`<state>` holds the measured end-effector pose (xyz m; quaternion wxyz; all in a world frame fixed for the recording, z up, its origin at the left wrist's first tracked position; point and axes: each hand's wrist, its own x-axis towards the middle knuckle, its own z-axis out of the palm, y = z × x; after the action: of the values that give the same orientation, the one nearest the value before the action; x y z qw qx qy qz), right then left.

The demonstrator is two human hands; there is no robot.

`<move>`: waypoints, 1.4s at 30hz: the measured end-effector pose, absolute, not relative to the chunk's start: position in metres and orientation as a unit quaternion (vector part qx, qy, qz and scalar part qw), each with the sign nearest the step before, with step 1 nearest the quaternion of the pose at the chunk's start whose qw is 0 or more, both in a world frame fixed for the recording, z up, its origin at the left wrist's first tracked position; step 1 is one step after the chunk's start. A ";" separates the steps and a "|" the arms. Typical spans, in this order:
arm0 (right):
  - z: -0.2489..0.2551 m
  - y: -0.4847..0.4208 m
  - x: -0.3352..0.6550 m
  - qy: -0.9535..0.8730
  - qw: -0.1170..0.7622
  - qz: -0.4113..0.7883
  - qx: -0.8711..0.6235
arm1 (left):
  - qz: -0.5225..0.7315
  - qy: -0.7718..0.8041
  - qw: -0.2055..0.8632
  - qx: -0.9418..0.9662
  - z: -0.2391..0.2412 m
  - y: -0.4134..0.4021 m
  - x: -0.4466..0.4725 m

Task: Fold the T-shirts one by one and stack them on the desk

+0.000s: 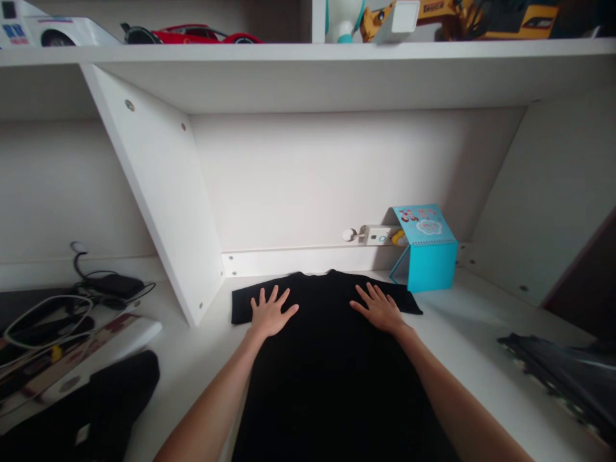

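Note:
A black T-shirt (327,359) lies flat on the white desk (471,333), collar toward the back wall, sleeves spread to both sides. My left hand (270,312) rests flat on the shirt's left shoulder with the fingers spread. My right hand (379,308) presses flat on the right shoulder, fingers also spread. Neither hand holds anything.
A blue desk calendar (426,250) stands behind the right sleeve, next to a small white device (373,235). A white divider panel (163,192) rises at the left. Cables (58,308), a box and dark cloth (96,410) lie left; a dark object (563,372) lies right. Toy vehicles (192,33) sit on the upper shelf.

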<state>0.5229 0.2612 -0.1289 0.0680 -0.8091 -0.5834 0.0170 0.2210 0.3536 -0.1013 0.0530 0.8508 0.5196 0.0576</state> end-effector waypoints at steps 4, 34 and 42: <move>-0.128 0.261 0.523 -0.585 0.068 0.019 -0.808 | 0.052 0.519 0.050 0.852 -0.102 0.354 0.221; -0.124 0.190 0.493 -0.609 0.063 0.019 -0.791 | 0.043 0.548 0.050 0.834 -0.093 0.265 0.192; -0.124 0.206 0.500 -0.605 0.062 0.025 -0.793 | 0.055 0.543 0.047 0.837 -0.095 0.287 0.198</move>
<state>0.5000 0.2063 -0.1240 0.0617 -0.7932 -0.6053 0.0246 0.1979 0.2868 -0.0947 0.0468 0.8366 0.5430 0.0552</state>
